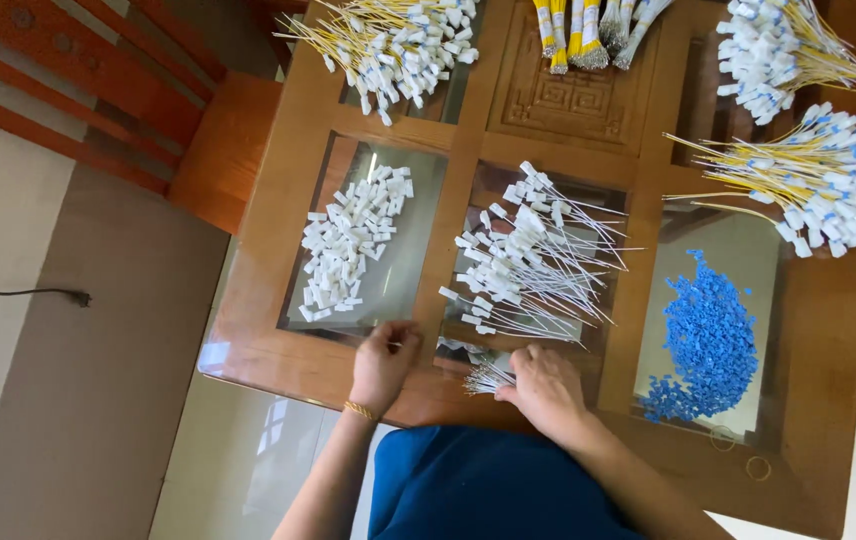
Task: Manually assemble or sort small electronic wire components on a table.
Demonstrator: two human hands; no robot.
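My left hand rests on the glass table top near the front edge, its fingertips pinching a small white plastic piece just below the pile of white plastic blocks. My right hand is closed around a small bundle of thin white wires, whose tips fan out to the left. Just beyond both hands lies a heap of white-headed wire ties.
A heap of small blue plastic bits lies at the right. Bundles of yellow wires with white and blue heads lie at the back. The wooden glass-topped table has two rubber bands near its front right corner.
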